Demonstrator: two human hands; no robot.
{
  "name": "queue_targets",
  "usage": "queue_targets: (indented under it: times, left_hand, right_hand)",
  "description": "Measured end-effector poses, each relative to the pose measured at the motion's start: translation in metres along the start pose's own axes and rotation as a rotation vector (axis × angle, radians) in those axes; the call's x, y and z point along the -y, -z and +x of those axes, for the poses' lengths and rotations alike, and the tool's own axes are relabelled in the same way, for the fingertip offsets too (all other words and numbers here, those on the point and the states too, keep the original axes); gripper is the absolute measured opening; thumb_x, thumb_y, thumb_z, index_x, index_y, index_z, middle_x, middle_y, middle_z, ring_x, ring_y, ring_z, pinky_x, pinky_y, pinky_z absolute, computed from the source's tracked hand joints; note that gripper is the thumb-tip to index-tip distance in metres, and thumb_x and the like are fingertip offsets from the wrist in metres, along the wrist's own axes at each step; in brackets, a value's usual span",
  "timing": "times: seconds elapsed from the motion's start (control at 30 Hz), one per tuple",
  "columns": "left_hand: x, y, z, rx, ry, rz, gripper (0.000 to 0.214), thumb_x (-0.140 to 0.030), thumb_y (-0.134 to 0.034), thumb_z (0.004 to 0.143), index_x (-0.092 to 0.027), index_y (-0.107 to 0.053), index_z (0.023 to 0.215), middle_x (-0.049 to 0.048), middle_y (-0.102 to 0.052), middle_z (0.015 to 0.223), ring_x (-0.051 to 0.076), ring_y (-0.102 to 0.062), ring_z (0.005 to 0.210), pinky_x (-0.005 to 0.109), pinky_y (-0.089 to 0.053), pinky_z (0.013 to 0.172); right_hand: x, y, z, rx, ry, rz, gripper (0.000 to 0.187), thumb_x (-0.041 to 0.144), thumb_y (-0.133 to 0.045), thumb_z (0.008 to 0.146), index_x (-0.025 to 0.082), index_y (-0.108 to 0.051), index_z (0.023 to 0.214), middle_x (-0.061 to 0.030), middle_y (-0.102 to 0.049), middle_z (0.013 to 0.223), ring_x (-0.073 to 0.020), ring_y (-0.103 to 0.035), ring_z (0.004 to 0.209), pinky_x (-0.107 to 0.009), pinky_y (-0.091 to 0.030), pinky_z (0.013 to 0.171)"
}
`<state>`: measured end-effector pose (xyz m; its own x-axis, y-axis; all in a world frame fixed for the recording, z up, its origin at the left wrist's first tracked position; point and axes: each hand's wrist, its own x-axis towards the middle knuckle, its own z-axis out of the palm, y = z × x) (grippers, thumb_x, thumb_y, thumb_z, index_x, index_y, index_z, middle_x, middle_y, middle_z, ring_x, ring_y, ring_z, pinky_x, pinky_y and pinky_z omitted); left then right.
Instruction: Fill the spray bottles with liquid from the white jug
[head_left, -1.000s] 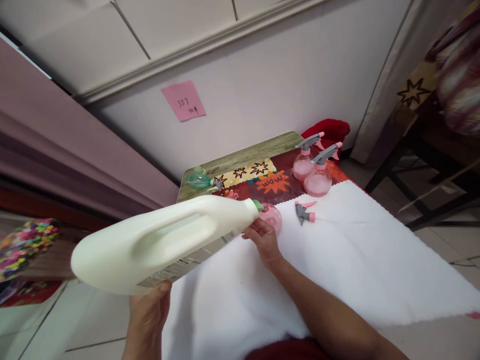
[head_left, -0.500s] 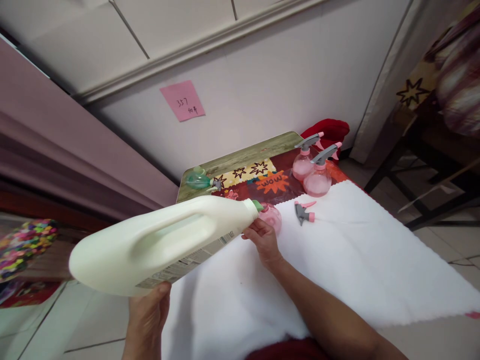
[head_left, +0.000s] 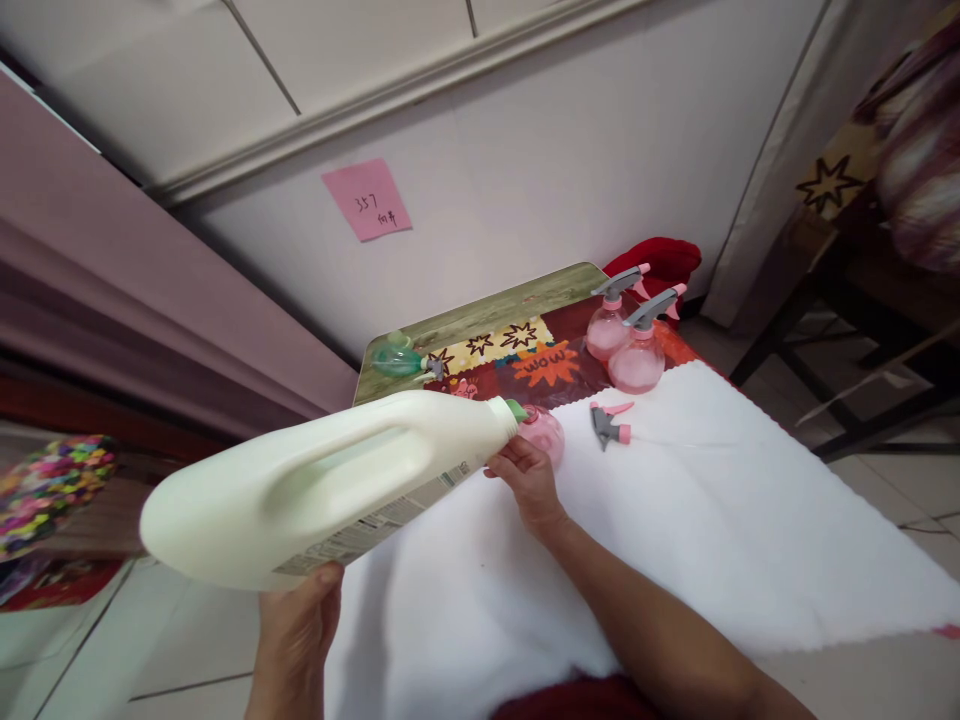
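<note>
Gripping the large pale-green plastic jug (head_left: pixel 337 490) from below, my left hand (head_left: pixel 301 605) sits lower left in the frame; my right hand (head_left: pixel 531 485) curls by the jug's neck, pinching what I cannot tell, beside the round transparent pink bottle (head_left: pixel 547 438) right of centre.

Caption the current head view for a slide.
Left hand supporting a pale jug, tilted mouth-first toward a round pink bottle, right hand by the jug's neck.
</note>
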<state>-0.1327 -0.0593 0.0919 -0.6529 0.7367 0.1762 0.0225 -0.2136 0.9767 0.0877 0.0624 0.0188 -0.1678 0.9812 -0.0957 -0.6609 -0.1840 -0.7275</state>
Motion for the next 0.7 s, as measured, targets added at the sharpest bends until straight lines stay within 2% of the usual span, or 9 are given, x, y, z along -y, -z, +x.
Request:
queue_targets:
  times: [0.2, 0.33, 0.5, 0.7]
  left_hand:
    - [-0.0013, -0.0026, -0.0012, 0.012, 0.004, -0.004, 0.07, -0.024, -0.093, 0.048, -0.03, -0.067, 0.112, -0.0012, -0.075, 0.114, 0.027, -0.063, 0.121, 0.036, -0.059, 0.096]
    - [-0.0005, -0.0009, -0.0005, -0.019, 0.013, 0.007, 0.073, -0.024, -0.093, 0.044, -0.028, -0.067, 0.112, 0.0005, -0.075, 0.112, 0.03, -0.064, 0.119, 0.04, -0.058, 0.097]
    - [-0.0009, 0.0002, -0.0004, 0.025, -0.002, 0.049, 0.062, -0.028, -0.092, 0.05, -0.028, -0.068, 0.107, 0.0042, -0.074, 0.115, 0.033, -0.063, 0.12, 0.047, -0.056, 0.1]
    - [-0.0023, -0.0025, -0.002, 0.019, -0.003, 0.0, 0.071, -0.024, -0.093, 0.05, -0.029, -0.066, 0.115, 0.0013, -0.074, 0.116, 0.029, -0.063, 0.121, 0.042, -0.055, 0.102]
  right_hand:
    - [-0.0028, 0.0014, 0.0001, 0.02, 0.009, -0.005, 0.032, 0.036, -0.086, 0.061, 0.023, -0.079, 0.089, -0.0023, -0.073, 0.077, -0.0174, -0.062, 0.071, -0.031, -0.054, 0.064]
    - [-0.0039, 0.0017, 0.0003, 0.015, 0.021, -0.028, 0.032, 0.039, -0.086, 0.062, 0.022, -0.078, 0.088, -0.0024, -0.073, 0.078, -0.0178, -0.062, 0.071, -0.032, -0.054, 0.064]
    - [-0.0037, 0.0015, 0.0003, 0.025, 0.023, -0.019, 0.032, 0.038, -0.086, 0.063, 0.022, -0.078, 0.091, -0.002, -0.074, 0.079, -0.0176, -0.063, 0.072, -0.031, -0.054, 0.065]
    - [-0.0031, 0.0015, 0.0001, 0.019, 0.024, -0.032, 0.033, 0.039, -0.086, 0.063, 0.022, -0.078, 0.091, -0.0022, -0.074, 0.079, -0.0178, -0.063, 0.071, -0.032, -0.054, 0.065]
